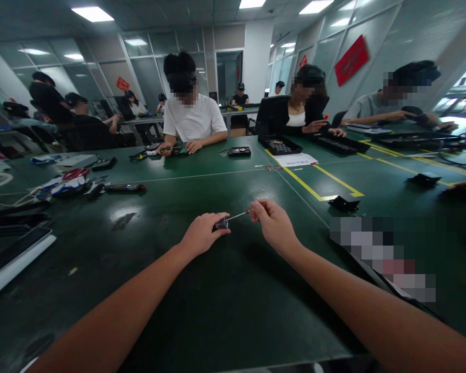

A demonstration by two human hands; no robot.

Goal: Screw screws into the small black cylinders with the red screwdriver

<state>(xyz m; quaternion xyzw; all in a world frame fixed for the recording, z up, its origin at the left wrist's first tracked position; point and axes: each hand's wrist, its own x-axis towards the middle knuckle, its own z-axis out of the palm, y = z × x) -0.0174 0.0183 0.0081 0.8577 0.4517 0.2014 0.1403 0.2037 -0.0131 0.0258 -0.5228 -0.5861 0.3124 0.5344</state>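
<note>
I am holding a small screwdriver (233, 217) between both hands, raised just above the green worktop (202, 295). My left hand (202, 235) is closing around its dark handle end, thumb and forefinger pinching it, while my right hand (274, 223) is gripping the reddish tip end between curled fingertips, so the thin metal shaft is spanning the gap between them, tilting slightly up to the right. To do this well, I judge I should be keeping the left grip firm and steady on the handle and letting the right fingers work only lightly at the tip, pulling or twisting along the shaft's line, not across it, so the thin shaft is not bending. A black part (344, 203) is lying well apart to the right, near the yellow line (306, 189).
</note>
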